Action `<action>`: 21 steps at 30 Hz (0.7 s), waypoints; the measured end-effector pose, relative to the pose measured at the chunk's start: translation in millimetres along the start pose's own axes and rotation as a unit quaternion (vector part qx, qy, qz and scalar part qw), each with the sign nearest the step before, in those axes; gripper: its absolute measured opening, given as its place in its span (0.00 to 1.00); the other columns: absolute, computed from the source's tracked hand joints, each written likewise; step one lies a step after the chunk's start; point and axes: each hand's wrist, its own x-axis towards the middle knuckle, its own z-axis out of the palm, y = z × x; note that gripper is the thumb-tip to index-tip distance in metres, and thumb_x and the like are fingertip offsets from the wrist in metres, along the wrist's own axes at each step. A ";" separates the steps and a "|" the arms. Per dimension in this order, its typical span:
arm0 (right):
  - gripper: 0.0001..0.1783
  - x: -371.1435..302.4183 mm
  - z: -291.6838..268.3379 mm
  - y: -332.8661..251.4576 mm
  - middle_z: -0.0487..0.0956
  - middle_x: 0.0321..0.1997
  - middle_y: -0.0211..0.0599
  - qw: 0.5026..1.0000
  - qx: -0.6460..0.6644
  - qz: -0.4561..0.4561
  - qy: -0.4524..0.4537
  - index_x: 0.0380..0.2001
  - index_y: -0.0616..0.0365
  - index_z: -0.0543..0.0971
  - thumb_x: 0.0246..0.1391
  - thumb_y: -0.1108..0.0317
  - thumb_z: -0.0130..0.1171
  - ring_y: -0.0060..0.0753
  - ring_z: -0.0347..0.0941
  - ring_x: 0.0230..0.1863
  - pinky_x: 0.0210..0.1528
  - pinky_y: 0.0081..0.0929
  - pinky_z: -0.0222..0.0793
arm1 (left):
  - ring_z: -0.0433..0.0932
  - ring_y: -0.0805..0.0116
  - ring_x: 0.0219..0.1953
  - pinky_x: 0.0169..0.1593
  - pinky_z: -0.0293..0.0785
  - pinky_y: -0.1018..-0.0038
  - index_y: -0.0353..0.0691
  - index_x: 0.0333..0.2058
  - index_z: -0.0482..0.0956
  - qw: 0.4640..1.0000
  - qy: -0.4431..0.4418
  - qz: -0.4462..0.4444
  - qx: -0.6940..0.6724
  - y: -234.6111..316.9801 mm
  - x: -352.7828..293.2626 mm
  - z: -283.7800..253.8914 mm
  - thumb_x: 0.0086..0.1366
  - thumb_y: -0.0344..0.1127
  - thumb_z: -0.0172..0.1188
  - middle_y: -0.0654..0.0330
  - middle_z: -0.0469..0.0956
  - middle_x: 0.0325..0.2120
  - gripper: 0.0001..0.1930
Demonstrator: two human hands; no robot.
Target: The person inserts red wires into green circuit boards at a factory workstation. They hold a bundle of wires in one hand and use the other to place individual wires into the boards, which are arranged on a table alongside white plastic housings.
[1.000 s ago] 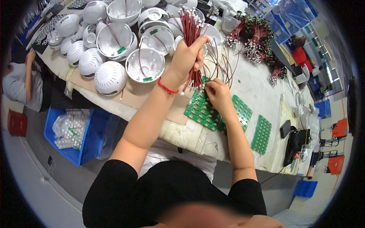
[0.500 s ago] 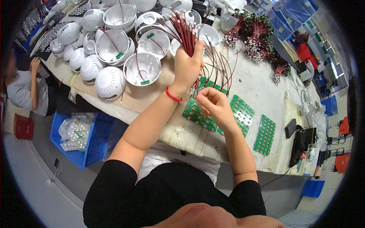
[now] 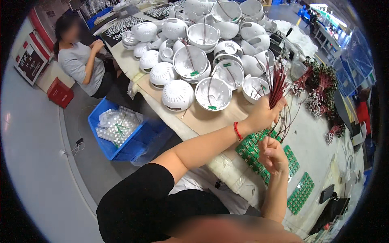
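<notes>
My left hand [image 3: 262,114], with a red cord round its wrist, is closed round a thick bundle of dark red and black wires [image 3: 277,85]. White connectors tip the bundle's upper ends, and loose wires droop to its right. Just below it, my right hand [image 3: 274,157] has its fingers curled in a pinch; what lies between them is too small to make out. Under both hands, panels of small green circuit boards [image 3: 248,152] lie on the table, partly hidden by the right hand. Another green panel [image 3: 300,193] lies apart, nearer the right.
White dome housings [image 3: 177,95] crowd the table's left and back, several with wires and a green board inside. More wire bundles [image 3: 321,91] lie at the right. A blue bin [image 3: 106,139] holding plastic packing stands on the floor at left. Beyond it is another person [image 3: 83,60].
My view has swung to the left, so the table and both hands appear farther right. The left hand keeps its wire bundle; the right hand stays just below it, fingers still curled.
</notes>
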 end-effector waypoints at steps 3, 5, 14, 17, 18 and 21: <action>0.10 -9.0 -10.0 -4.7 0.62 0.15 0.27 0.993 0.040 -0.109 0.007 0.21 0.58 0.64 0.42 0.73 0.57 0.15 0.52 0.05 0.05 0.15 0.45 | 0.60 0.82 0.07 0.10 0.54 0.82 0.39 0.35 0.73 0.999 -0.016 -0.030 -0.021 4.4 -0.8 -5.2 0.65 0.51 0.51 0.69 0.66 0.09 0.19; 0.12 -21.9 -23.3 -13.7 0.62 0.20 0.32 0.968 0.144 -0.206 -0.019 0.24 0.57 0.61 0.43 0.76 0.56 0.18 0.55 0.06 0.05 0.13 0.50 | 0.60 0.81 0.05 0.09 0.54 0.83 0.38 0.34 0.74 0.998 -0.016 -0.057 -0.019 13.1 -0.2 -7.4 0.65 0.51 0.50 0.68 0.65 0.09 0.19; 0.07 -10.3 -32.4 -13.9 0.70 0.29 0.32 0.949 0.043 -0.229 0.211 0.38 0.61 0.68 0.56 0.73 0.50 0.17 0.66 0.20 0.10 0.08 0.55 | 0.58 0.82 0.06 0.09 0.52 0.82 0.38 0.32 0.74 0.973 0.056 -0.153 -0.161 6.6 7.7 -17.4 0.66 0.46 0.49 0.70 0.60 0.08 0.16; 0.06 1.8 -5.5 -12.2 0.74 0.27 0.32 0.954 -0.135 -0.147 0.224 0.35 0.60 0.71 0.56 0.70 0.53 0.17 0.68 0.21 0.17 0.12 0.59 | 0.57 0.82 0.06 0.09 0.51 0.82 0.39 0.33 0.72 0.968 0.054 -0.161 -0.183 6.8 11.8 -24.5 0.67 0.46 0.48 0.72 0.59 0.08 0.15; 0.06 7.0 0.1 -10.5 0.74 0.26 0.31 0.947 -0.188 -0.134 0.225 0.34 0.60 0.71 0.55 0.70 0.54 0.17 0.68 0.21 0.19 0.14 0.61 | 0.57 0.82 0.06 0.09 0.51 0.82 0.39 0.33 0.72 0.968 0.052 -0.158 -0.188 6.5 12.5 -26.8 0.67 0.46 0.48 0.72 0.59 0.08 0.15; 0.07 19.2 5.0 -4.4 0.75 0.25 0.29 0.907 -0.326 -0.170 0.206 0.31 0.61 0.73 0.55 0.69 0.56 0.16 0.67 0.20 0.23 0.14 0.62 | 0.56 0.83 0.06 0.09 0.51 0.83 0.39 0.33 0.71 0.968 0.047 -0.149 -0.197 6.5 14.6 -31.1 0.67 0.44 0.48 0.72 0.58 0.08 0.14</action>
